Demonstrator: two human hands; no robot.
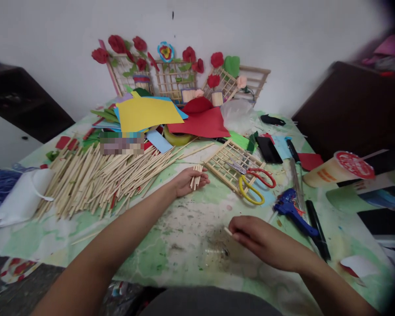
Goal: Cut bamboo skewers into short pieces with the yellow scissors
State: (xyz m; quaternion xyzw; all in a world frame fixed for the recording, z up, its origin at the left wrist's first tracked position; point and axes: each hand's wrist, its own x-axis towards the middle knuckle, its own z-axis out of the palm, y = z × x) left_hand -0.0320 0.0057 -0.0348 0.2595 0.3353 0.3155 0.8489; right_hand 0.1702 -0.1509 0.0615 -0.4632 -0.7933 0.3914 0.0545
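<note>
Right fingers (239, 224) pinch one pale wooden stick (228, 231); my left fingers (204, 176) clasp several short sticks (195, 179) nearer the table's (145, 259) far edge.

The scene is lit softly and rather dimly, and the wall (250, 35) is rendered in muted grey. Soft shading is laid over the near part of the tablecloth (171, 237). The right corners are swallowed by dark vignetting. The cup (329, 171) is stretched sideways, the pink bundle (390, 46) is blurred, and a patch above the sticks (95, 180) is pixelated.
</note>
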